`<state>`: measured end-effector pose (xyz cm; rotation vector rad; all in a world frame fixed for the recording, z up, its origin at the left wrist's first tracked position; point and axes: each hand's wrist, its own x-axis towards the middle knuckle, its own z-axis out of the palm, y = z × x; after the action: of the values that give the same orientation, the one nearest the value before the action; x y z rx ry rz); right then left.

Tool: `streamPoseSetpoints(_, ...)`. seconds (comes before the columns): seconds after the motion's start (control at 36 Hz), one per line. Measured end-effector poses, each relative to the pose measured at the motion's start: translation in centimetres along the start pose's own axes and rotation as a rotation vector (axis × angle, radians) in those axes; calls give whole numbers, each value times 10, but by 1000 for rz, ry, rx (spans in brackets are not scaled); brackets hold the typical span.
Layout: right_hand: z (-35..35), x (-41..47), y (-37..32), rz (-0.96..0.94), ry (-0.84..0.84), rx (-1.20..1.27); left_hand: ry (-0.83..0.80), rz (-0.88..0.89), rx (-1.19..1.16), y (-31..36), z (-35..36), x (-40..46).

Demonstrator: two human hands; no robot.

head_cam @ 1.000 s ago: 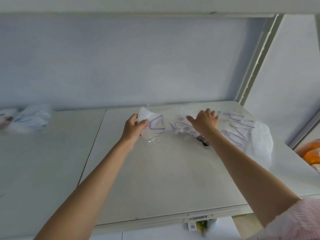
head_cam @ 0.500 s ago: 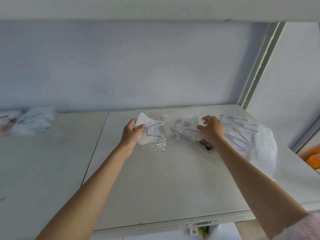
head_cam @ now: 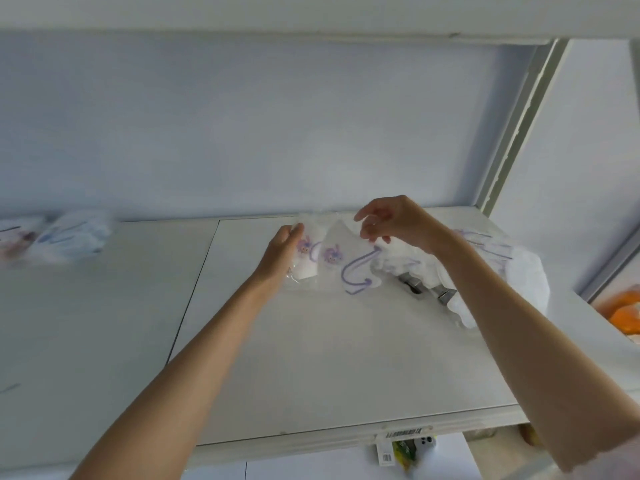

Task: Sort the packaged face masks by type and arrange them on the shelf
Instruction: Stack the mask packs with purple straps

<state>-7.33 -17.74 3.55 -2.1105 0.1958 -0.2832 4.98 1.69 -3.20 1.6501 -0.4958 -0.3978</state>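
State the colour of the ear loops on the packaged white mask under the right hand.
Purple loops, clearest in the head view.

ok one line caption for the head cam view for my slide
Left hand steadies one packaged mask on the white shelf while right hand lifts another.

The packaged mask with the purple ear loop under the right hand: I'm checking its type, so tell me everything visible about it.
The white face mask in clear plastic wrap shows a small purple cartoon print near its left edge and a curved purple ear loop to the right. It leans tilted on the white shelf board, top edge raised. The right hand pinches its top corner; a similar packaged mask held by the left hand overlaps its left side.
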Motion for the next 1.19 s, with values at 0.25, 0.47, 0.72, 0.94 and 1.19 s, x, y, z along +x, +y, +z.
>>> streamPoseSetpoints(0.25, 34, 32, 15, 78, 258, -109, 65, 91, 68, -18, -2, -9)
streamPoseSetpoints(0.47, 24, 19, 75, 641, 221, -851, 237, 76, 57, -18, -30, -8)
streamPoseSetpoints(0.72, 23, 21, 84, 546, 318, -677, 229, 85, 32, -19, -32, -4)
streamPoseSetpoints(0.94, 9, 9, 95, 422, 481, -274, 252, 69, 37, -25, -36, 2)
streamPoseSetpoints(1.19, -28, -10, 50, 71, 209, 571, 233, 41, 32, -23, -32, 8)
